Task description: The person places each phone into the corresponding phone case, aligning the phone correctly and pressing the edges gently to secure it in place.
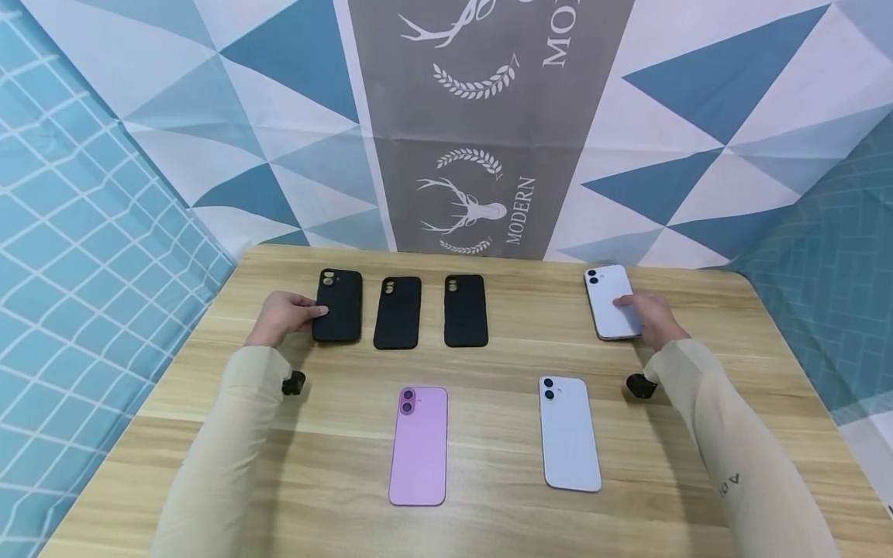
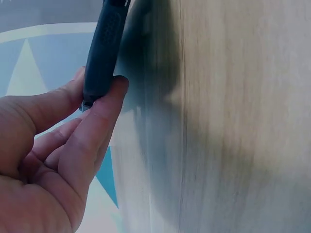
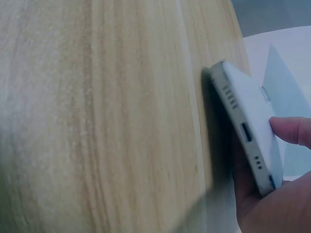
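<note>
My left hand [image 1: 277, 316] pinches the left edge of a black phone case [image 1: 339, 304] between thumb and fingers. The left wrist view shows that case [image 2: 103, 53] edge-on, raised off the wood, with small holes along its end. At the right, my right hand [image 1: 656, 318] grips a white phone [image 1: 605, 293], thumb on its back and fingers beneath. In the right wrist view the phone [image 3: 250, 121] is tilted, its charging port and speaker holes facing the camera. Whether anything sits inside the black case cannot be told.
Two more black phone cases [image 1: 398, 313] [image 1: 466, 311] lie right of the held one. Nearer me lie a pink phone [image 1: 418, 449] and another white phone [image 1: 570, 434], camera sides up. Patterned cloth [image 1: 481, 116] hangs behind the wooden table [image 1: 488, 535].
</note>
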A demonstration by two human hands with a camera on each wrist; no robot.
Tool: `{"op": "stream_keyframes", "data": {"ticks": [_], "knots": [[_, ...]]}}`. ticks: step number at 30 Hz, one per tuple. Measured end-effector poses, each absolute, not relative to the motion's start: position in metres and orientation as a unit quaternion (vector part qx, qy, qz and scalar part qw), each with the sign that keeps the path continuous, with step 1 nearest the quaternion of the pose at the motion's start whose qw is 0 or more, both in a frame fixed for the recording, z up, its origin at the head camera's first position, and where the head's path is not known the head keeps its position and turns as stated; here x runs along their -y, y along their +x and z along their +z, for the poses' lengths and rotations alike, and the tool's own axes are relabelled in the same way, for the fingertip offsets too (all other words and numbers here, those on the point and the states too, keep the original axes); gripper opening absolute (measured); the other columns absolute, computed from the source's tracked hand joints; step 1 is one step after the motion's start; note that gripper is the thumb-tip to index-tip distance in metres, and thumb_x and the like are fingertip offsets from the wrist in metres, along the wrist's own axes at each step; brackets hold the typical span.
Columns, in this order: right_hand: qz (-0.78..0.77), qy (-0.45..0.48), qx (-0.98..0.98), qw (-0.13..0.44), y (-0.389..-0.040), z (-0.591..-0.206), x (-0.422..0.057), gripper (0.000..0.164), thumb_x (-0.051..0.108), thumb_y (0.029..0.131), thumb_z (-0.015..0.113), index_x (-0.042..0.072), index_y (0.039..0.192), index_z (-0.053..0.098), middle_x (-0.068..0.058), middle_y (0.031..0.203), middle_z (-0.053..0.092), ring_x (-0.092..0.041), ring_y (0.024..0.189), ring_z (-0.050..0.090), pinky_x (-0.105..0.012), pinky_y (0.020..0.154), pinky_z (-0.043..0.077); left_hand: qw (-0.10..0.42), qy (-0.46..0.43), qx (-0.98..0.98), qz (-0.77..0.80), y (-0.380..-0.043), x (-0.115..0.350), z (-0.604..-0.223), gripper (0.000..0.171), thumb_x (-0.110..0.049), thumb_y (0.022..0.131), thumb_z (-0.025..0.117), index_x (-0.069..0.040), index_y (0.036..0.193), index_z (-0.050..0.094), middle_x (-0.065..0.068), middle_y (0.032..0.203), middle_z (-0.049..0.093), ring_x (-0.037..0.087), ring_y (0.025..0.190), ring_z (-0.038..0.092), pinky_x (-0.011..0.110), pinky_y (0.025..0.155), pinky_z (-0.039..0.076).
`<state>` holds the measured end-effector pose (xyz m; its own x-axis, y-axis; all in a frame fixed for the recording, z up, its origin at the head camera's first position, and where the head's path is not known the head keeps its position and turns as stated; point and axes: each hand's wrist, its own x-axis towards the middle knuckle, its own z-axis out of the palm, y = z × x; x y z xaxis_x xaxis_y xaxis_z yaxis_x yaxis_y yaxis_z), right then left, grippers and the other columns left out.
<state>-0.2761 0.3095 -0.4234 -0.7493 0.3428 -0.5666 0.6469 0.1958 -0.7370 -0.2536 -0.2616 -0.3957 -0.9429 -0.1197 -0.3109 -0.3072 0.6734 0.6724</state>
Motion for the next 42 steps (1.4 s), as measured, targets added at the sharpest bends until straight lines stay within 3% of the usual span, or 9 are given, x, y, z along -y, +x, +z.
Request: {"op": "stream_keyframes", "data": {"ticks": [9,17,23,26,30,36,42], "knots": [[-0.559,0.332,-0.746,0.141,-0.272,-0.420,-0.310,0.080,0.024,0.085,0.054,0.005,0.141,0.000,-0.012,0.148,-0.003,-0.030,0.135,0.006,-0.042,0.112,0.014,0.136,-0.118,-0.875,0.450,-0.253,0.258,-0.395,0.050,-0.032,0.084,0.058,0.002,0.121,0.049,0.021,0.118,0.053,0.003,0.068,0.060,0.034,0.080,0.053],[-0.616,0.337,-0.698,0.143,-0.268,-0.406,-0.301,0.085,0.031,0.083,0.056,0.012,0.142,-0.002,0.001,0.149,-0.007,-0.018,0.135,0.006,-0.033,0.113,0.012,0.142,-0.104,-0.859,0.482,-0.253,0.249,-0.389,0.056,-0.035,0.083,0.059,0.001,0.124,0.046,0.015,0.112,0.054,-0.001,0.068,0.058,0.029,0.080,0.053],[-0.640,0.328,-0.680,0.141,-0.271,-0.407,-0.297,0.079,0.030,0.085,0.053,0.013,0.142,0.002,0.002,0.149,0.003,-0.012,0.121,0.026,-0.025,0.105,0.028,0.150,-0.102,-0.844,0.504,-0.253,0.238,-0.383,0.059,-0.034,0.083,0.060,0.003,0.126,0.043,0.018,0.118,0.050,0.001,0.070,0.060,0.033,0.085,0.051],[-0.645,0.325,-0.677,0.142,-0.271,-0.407,-0.293,0.077,0.030,0.086,0.051,0.013,0.142,0.002,0.002,0.149,0.005,-0.011,0.114,0.030,-0.023,0.099,0.032,0.151,-0.095,-0.841,0.510,-0.253,0.232,-0.381,0.057,-0.032,0.083,0.060,0.004,0.124,0.045,0.017,0.115,0.051,0.003,0.070,0.060,0.033,0.084,0.051],[-0.650,0.316,-0.675,0.148,-0.269,-0.405,-0.288,0.078,0.031,0.087,0.050,0.014,0.142,-0.002,0.003,0.149,-0.001,-0.012,0.125,0.022,-0.025,0.105,0.027,0.151,-0.090,-0.839,0.516,-0.253,0.224,-0.378,0.054,-0.030,0.083,0.061,0.004,0.122,0.047,0.015,0.110,0.053,0.002,0.068,0.059,0.030,0.080,0.053],[-0.662,0.298,-0.672,0.146,-0.266,-0.402,-0.283,0.079,0.033,0.088,0.050,0.014,0.142,-0.004,0.003,0.149,-0.008,-0.013,0.133,0.011,-0.028,0.111,0.018,0.156,-0.096,-0.830,0.527,-0.253,0.214,-0.374,0.058,-0.031,0.082,0.061,0.002,0.125,0.044,0.017,0.116,0.050,0.002,0.071,0.059,0.031,0.084,0.051],[-0.670,0.284,-0.670,0.145,-0.264,-0.398,-0.279,0.079,0.031,0.088,0.049,0.012,0.142,-0.005,0.002,0.149,-0.010,-0.013,0.134,0.007,-0.027,0.112,0.015,0.152,-0.081,-0.819,0.547,-0.250,0.199,-0.366,0.060,-0.031,0.079,0.065,0.004,0.123,0.046,0.011,0.104,0.056,0.005,0.070,0.059,0.022,0.071,0.054]]}}
